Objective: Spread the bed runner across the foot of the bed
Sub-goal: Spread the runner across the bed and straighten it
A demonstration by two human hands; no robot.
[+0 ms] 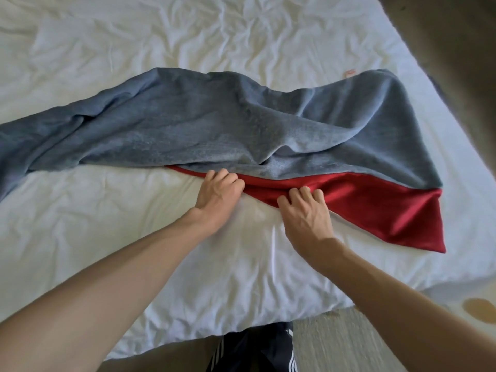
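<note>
As left hand (218,193) and right hand (304,213) grip runner (214,124), tips seem buried

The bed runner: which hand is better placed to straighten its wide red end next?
Probably the right hand. It grips the red edge of the bed runner nearer the wide red end; the left hand holds where the red strip narrows, farther away.

Bed runner (204,124) slantwise across bed (134,251), both hands on its near edge, left (218,193) beside right (304,210).
</note>
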